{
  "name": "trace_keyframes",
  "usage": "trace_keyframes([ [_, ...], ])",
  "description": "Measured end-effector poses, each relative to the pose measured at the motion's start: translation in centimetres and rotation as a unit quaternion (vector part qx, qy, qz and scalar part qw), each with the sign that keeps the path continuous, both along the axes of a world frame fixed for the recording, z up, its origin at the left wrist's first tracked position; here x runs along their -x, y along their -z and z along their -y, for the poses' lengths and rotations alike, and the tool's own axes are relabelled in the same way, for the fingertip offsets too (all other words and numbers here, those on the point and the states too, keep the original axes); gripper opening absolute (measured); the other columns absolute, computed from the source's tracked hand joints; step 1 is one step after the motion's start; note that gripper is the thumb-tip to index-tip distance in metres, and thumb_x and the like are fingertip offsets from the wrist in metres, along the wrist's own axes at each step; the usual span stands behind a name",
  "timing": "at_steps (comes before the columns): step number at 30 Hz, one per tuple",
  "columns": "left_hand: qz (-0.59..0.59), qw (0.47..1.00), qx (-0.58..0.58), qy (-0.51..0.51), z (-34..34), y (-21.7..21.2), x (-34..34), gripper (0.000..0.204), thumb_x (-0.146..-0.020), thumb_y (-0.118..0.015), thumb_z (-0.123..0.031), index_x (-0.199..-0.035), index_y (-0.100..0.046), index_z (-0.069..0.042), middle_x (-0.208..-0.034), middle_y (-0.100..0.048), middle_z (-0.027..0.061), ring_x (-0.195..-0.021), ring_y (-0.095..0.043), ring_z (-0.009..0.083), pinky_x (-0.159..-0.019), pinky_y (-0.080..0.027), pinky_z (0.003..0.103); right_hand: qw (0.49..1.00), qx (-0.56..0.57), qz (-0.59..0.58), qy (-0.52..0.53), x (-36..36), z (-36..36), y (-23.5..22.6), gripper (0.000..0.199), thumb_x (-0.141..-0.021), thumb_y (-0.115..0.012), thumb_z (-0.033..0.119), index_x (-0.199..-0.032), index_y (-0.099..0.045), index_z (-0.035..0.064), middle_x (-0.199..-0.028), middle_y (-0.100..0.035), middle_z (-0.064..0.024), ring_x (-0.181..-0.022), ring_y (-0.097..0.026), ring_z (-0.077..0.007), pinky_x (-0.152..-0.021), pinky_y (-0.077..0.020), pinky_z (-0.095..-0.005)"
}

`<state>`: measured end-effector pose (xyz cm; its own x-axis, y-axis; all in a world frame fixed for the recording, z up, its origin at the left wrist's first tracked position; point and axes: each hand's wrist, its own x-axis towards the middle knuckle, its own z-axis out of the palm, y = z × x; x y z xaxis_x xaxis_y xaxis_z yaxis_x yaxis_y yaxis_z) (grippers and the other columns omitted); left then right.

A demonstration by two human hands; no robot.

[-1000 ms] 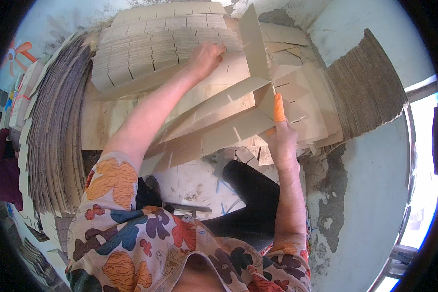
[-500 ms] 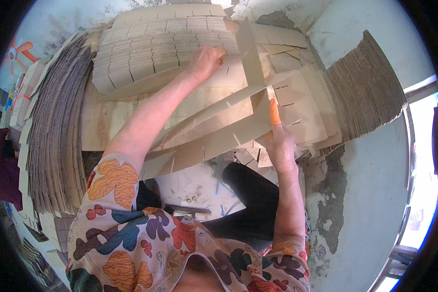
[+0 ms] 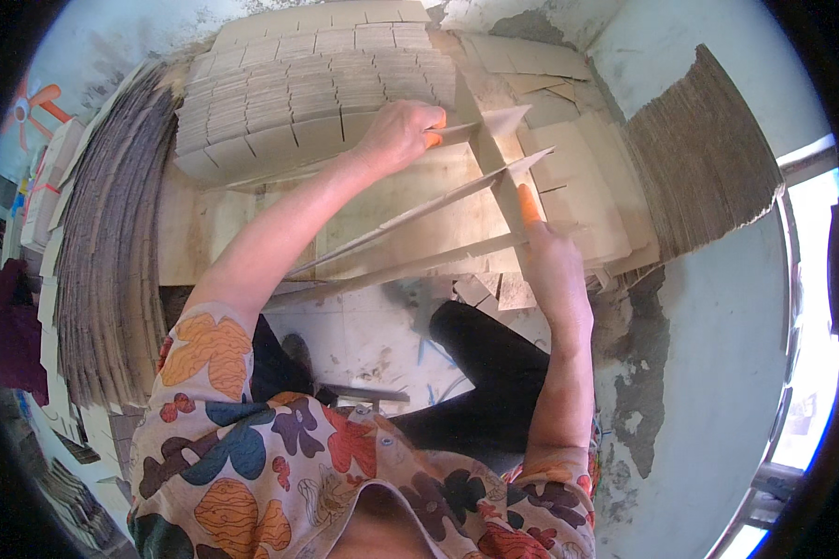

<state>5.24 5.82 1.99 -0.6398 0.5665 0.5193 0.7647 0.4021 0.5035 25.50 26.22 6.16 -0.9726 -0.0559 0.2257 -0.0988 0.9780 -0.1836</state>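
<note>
My left hand (image 3: 393, 138), with orange finger covers, pinches a slotted cardboard strip (image 3: 503, 121) whose far end crosses another strip. That cross strip (image 3: 490, 160) runs away from me, and my right hand (image 3: 556, 270) grips its near end, an orange cover on one finger. Two more long strips, a middle strip (image 3: 419, 210) and a near strip (image 3: 410, 267), slant from the lower left to the cross strip. Just beyond my left hand lies a thick stack of slotted cardboard strips (image 3: 270, 140). Parts of the joints are hidden by my fingers.
Tall cardboard stacks stand at the left (image 3: 112, 233) and right (image 3: 704, 154). Flat cardboard sheets (image 3: 587, 186) lie beside my right hand. A wooden board (image 3: 191, 242) lies under the strips. An orange fan (image 3: 33, 107) is at the far left.
My left hand has come off the stack with a strip, which now meets the cross strip. The joined strips have tipped more edge-on, and my right hand has shifted slightly right and nearer.
</note>
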Motion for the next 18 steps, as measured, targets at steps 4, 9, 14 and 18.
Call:
trace_keyframes([
  [4, -0.059, 0.998, -0.025, -0.019, 0.0, 0.3, 0.2, 0.02, -0.074, -0.071, -0.012, -0.079, -0.055, -0.001, -0.073, -0.057, 0.0149, -0.072, -0.057, 0.0337, -0.063, -0.044, 0.042, 1.0, -0.005, -0.007, 0.014, 0.3, 0.1, 0.0, 0.069, -0.072, -0.046, -0.012, -0.139, -0.039, 0.0071, -0.082, -0.062, -0.0211, -0.07, -0.063, -0.0366, -0.061, -0.0502, -0.0452],
  [9, -0.074, 0.994, -0.071, -0.04, -0.4, -0.2, 0.6, 0.018, -0.074, -0.071, -0.012, -0.08, -0.056, -0.002, -0.074, -0.057, 0.0145, -0.072, -0.058, 0.0326, -0.062, -0.044, 0.042, 0.999, -0.026, -0.026, 0.023, 0.0, 0.8, -1.0, 0.069, -0.071, -0.047, -0.012, -0.137, -0.04, 0.0057, -0.081, -0.061, -0.0208, -0.069, -0.063, -0.0356, -0.06, -0.0499, -0.0443],
  [14, 0.0, 1.0, 0.019, 0.019, -0.9, 0.4, -0.7, 0.017, -0.074, -0.07, -0.01, -0.082, -0.057, -0.003, -0.075, -0.058, 0.0147, -0.073, -0.058, 0.0328, -0.062, -0.044, 0.042, 0.993, -0.092, 0.047, 0.057, -1.5, 2.1, -2.7, 0.052, -0.07, -0.05, -0.011, -0.121, -0.051, -0.0017, -0.079, -0.06, -0.0209, -0.07, -0.062, -0.0375, -0.061, -0.0496, -0.0458],
  [18, 0.098, 0.981, 0.167, 0.026, -1.3, 2.3, -0.3, 0.017, -0.073, -0.07, -0.009, -0.084, -0.059, -0.002, -0.079, -0.06, 0.0151, -0.077, -0.059, 0.0331, -0.065, -0.044, 0.044, 0.989, -0.01, 0.134, 0.067, -0.5, 0.4, -2.1, 0.051, -0.076, -0.04, -0.007, -0.122, -0.056, 0.0068, -0.086, -0.062, -0.0248, -0.086, -0.061, -0.041, -0.075, -0.0473, -0.0483],
])
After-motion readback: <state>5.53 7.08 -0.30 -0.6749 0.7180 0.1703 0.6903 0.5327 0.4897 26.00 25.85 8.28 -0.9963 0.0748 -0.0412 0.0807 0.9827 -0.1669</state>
